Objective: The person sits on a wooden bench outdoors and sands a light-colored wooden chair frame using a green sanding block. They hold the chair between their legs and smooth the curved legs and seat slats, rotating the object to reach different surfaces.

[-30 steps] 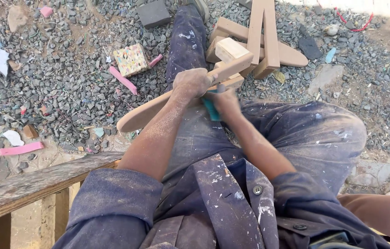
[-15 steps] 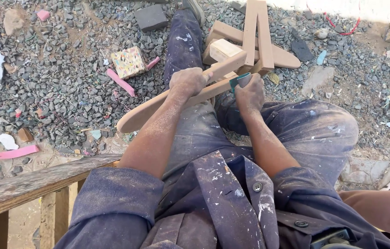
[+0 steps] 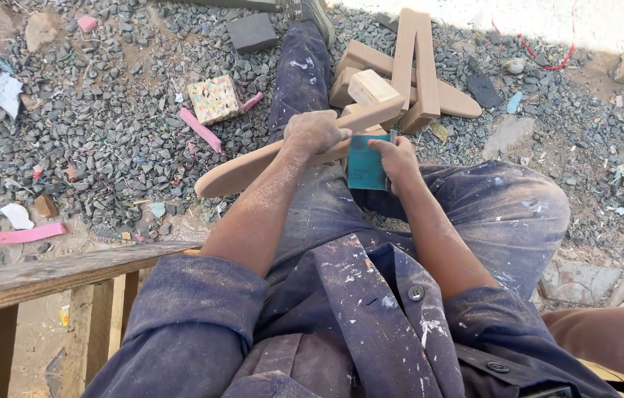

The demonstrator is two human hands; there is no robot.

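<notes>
I sit over gravel in dusty blue work clothes. My left hand (image 3: 313, 133) grips a long curved wooden piece (image 3: 234, 171) around its middle, holding it across my lap with its rounded end pointing left. My right hand (image 3: 394, 156) presses a teal sheet of sandpaper (image 3: 365, 163) against the underside of that wooden piece, just right of my left hand. Both forearms are coated in fine dust.
A pile of cut wooden pieces (image 3: 409, 68) lies on the gravel beyond my knee. A speckled block (image 3: 213, 99), a dark grey block (image 3: 251, 32) and pink strips (image 3: 29, 234) are scattered left. A wooden bench edge (image 3: 46, 271) is at lower left.
My right hand has brought the teal sandpaper out flat against the wooden piece, shifting slightly right and down along it. My left hand keeps its grip.
</notes>
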